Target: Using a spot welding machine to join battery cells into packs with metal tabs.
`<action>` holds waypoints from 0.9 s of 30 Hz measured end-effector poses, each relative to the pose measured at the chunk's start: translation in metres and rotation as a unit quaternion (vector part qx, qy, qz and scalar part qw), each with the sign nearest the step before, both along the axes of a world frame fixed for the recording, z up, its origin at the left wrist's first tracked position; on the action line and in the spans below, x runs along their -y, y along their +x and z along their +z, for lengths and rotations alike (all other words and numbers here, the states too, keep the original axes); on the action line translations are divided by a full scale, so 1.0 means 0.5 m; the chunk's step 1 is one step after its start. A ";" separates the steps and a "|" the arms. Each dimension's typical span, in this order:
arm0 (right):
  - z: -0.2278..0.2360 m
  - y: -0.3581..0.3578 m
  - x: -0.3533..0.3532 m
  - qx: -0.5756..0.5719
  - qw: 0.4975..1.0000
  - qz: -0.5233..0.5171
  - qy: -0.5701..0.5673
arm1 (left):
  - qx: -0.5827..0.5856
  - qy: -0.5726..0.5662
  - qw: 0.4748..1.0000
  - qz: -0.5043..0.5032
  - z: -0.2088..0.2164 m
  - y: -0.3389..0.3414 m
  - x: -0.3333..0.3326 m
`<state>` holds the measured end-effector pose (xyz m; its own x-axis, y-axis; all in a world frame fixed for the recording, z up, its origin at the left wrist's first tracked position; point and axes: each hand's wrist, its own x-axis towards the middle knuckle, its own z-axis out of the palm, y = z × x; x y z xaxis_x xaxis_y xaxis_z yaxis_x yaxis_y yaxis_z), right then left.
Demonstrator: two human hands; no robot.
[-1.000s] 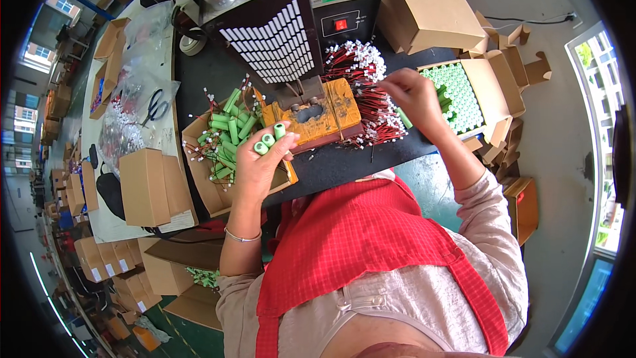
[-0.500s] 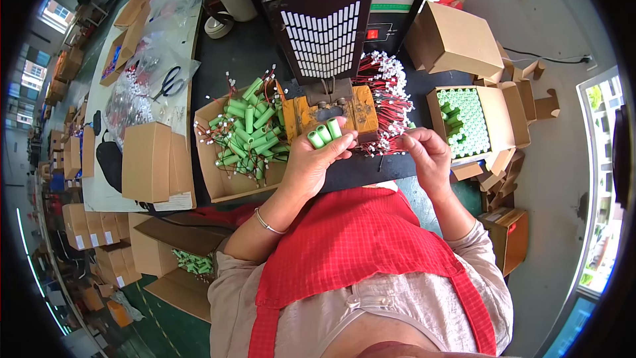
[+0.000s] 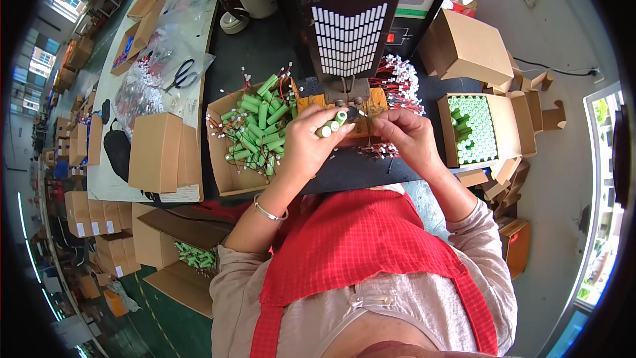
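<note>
Holding green, pale-ended cylinders [image 3: 324, 132] | left grip [image 3: 308, 144]: curled around them | right grip [image 3: 411, 136]: closure, contents unclear

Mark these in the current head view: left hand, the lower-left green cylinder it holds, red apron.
Left hand [image 3: 310, 140]: head view, middle of the hand.
Green cylinder [image 3: 323, 132]: head view, its pale round end.
Red apron [image 3: 363, 245]: head view, middle of its front.

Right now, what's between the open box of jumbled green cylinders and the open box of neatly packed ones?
In the head view: the left hand holding green cylinders, the yellow block, the right hand and white-tipped red leads.
</note>
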<state>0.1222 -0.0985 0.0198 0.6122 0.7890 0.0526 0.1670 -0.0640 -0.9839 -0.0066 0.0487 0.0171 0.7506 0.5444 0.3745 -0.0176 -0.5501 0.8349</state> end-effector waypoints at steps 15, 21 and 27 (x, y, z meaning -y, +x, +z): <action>0.005 0.012 -0.052 0.075 0.996 0.035 -0.044 | -0.065 0.063 0.996 0.019 -0.019 0.020 -0.025; 0.033 0.034 -0.018 0.050 0.992 0.074 -0.094 | -0.068 0.043 0.997 0.012 -0.017 0.001 -0.026; 0.017 0.037 0.007 -0.071 0.984 0.158 -0.047 | -0.058 -0.486 0.861 -0.139 0.013 -0.034 -0.041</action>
